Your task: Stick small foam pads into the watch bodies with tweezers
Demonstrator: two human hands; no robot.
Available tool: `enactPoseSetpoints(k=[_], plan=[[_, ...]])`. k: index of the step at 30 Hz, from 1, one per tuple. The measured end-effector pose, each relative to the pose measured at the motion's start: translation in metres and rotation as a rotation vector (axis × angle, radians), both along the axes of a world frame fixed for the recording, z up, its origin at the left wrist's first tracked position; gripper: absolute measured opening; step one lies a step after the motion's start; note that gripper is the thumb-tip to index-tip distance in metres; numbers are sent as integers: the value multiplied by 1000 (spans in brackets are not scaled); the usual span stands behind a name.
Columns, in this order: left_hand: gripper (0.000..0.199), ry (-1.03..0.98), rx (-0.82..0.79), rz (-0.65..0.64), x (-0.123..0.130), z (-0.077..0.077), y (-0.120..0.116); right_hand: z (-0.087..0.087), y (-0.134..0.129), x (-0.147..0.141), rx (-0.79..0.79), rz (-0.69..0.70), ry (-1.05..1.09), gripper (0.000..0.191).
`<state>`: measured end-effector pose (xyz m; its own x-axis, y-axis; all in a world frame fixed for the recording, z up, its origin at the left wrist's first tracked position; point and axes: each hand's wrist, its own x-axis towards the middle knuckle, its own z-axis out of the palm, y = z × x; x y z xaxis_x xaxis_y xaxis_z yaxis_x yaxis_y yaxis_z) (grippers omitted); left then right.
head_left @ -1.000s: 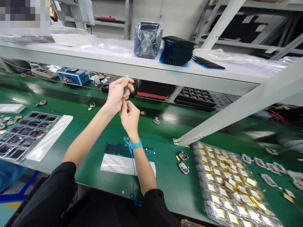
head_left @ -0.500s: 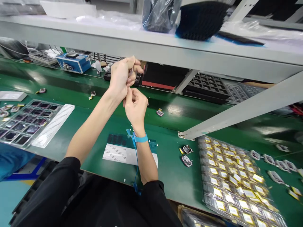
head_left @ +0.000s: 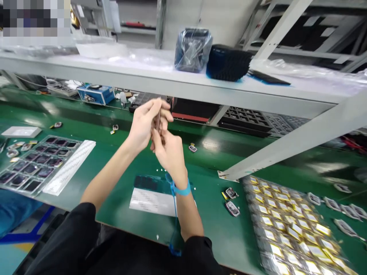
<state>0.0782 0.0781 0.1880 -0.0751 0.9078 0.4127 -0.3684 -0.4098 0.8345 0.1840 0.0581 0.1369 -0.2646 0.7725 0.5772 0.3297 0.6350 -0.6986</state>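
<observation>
A thin flat piece (head_left: 158, 121), seen edge-on and dark brownish, stands upright between my hands above the bench; its kind does not show. My left hand (head_left: 145, 121) is closed around it, thumb on the near side and fingers behind. At its lower end, my right hand (head_left: 171, 152) is closed with thumb and fingers pinched together, touching the piece or something small on it that I cannot make out. A blue wrist strap (head_left: 182, 188) with a cord circles my right wrist. Below the hands lies a white printed label sheet (head_left: 151, 201) with a dark strip along its top.
To the left lie a tray of dark screens (head_left: 43, 158) and a white printed strip (head_left: 69, 168). Small device parts (head_left: 232, 208) sit right of centre. A clear tray of yellow-edged batteries (head_left: 286, 221) fills the right. A shelf (head_left: 137, 76) and slanted post (head_left: 275, 149) stand ahead.
The view has tilted upward, so bench and shelf sit lower in the picture. The left hand has turned, showing the thin piece more plainly. The right hand still pinches close below it.
</observation>
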Motion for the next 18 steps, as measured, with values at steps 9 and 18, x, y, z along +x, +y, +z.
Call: enactPoseSetpoints(k=[9,18], plan=[[12,-28,274,106,-35,-32,-57,3,-25,-8,783,-250,-212,22],[9,-165,128,-87,-40,-34,-54,3,-27,-8,851,-252,-246,13]])
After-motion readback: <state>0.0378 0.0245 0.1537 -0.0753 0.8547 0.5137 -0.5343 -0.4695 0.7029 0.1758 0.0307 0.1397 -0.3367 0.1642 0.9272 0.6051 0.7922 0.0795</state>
